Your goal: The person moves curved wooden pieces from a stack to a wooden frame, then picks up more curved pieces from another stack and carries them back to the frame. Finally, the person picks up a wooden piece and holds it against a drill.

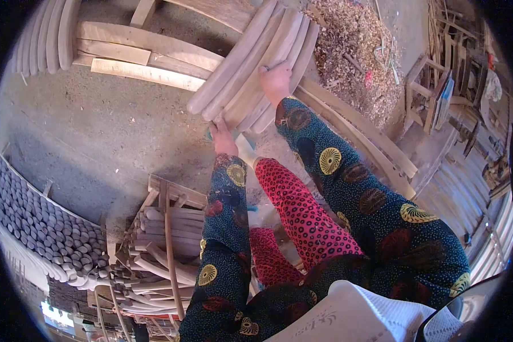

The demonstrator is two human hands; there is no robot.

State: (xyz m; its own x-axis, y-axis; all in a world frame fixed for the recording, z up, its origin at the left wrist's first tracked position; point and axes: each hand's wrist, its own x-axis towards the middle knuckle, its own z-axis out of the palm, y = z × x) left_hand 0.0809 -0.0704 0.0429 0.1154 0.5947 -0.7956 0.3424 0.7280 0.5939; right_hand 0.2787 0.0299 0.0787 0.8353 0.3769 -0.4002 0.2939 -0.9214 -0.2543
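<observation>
Several smooth, pale, curved wooden handles (248, 62) lie side by side on a wooden support, their near ends jutting toward me. My right hand (276, 81) is closed over one of the handles near the middle of the row, its fingers bent around the upper side. At the near ends, my left hand (222, 138) has its fingers against a handle tip and looks closed on it, with the thumb side partly hidden. Both arms reach forward in dark patterned sleeves.
Wood shavings (353, 62) are heaped beyond the handles at right. Long boards (356, 128) lie right of my legs. More curved handles (45, 37) rest at upper left. A big stack of handles (45, 228) and a wooden rack (168, 245) stand at left.
</observation>
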